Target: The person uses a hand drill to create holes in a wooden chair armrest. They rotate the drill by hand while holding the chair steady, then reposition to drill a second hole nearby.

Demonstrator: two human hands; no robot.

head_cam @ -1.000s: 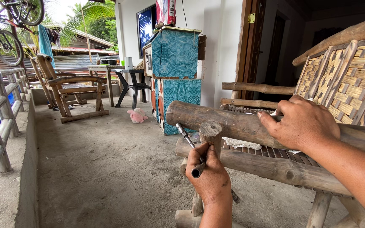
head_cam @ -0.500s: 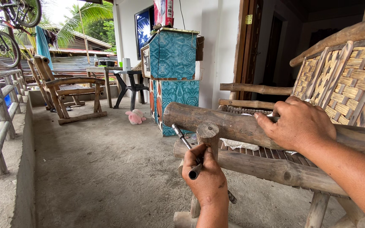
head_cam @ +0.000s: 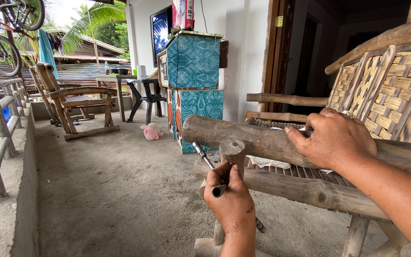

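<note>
Porch: rough grey concrete floor [head_cam: 101, 190], white walls, a turquoise patterned cabinet [head_cam: 193, 81] behind, a log rocking chair [head_cam: 72, 102] further off.
Chair: your work is a rustic log chair [head_cam: 310, 185] with round, bark-stripped rails and a woven cane back.
Left hand: your left hand [head_cam: 229, 202] has its grip closed around a slim dark metal tool [head_cam: 205, 159], whose tip rests against the upright post just under the armrest.
Right hand: your right hand [head_cam: 334, 140] lies palm down on the thick round armrest log [head_cam: 243, 138], fingers curled over it.
</note>
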